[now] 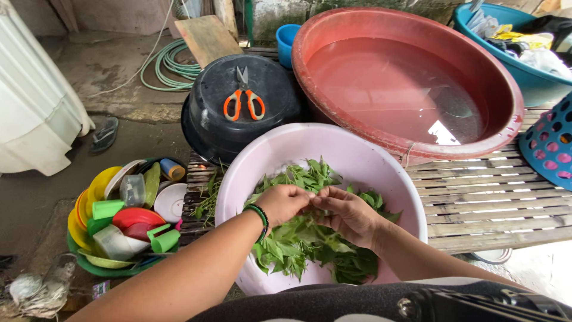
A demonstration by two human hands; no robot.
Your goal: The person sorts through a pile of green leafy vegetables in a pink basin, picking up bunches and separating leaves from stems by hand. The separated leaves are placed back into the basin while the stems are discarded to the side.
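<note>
Working over the pale pink plastic basin [381,179] at the near edge of the slatted bamboo platform [476,203], we have both hands down in a heap of green leafy sprigs [298,244]. Our left hand [283,203], with a dark beaded bracelet [260,219] at the wrist, has its fingers curled together and pinched on a sprig; our right hand [348,213] meets it fingertip to fingertip, fingers likewise closed on the same bit of stem. The leaves are soft, pointed and matte, filling the basin's middle and near side, and a few loose stems [208,200] lie on the slats at its left rim.

Left of the platform, on the concrete floor, a green tub [104,265] holds glossy plastic dishes, with yellow and red plates, green cups and a clear jar stacked on edge. Beyond the basin sits an upturned black pot [274,113], dusty and round, with orange-handled scissors [243,98] lying on its flat top. To the right of it a wide red plastic basin [506,95] holds still water, a small blue cup [286,42] behind its left rim. At the far right stand a blue tub [536,80] of crumpled wrappers and a perforated blue basket [551,146]. A green hose [170,68] coils on the floor farther back, near a wooden board [205,37].
</note>
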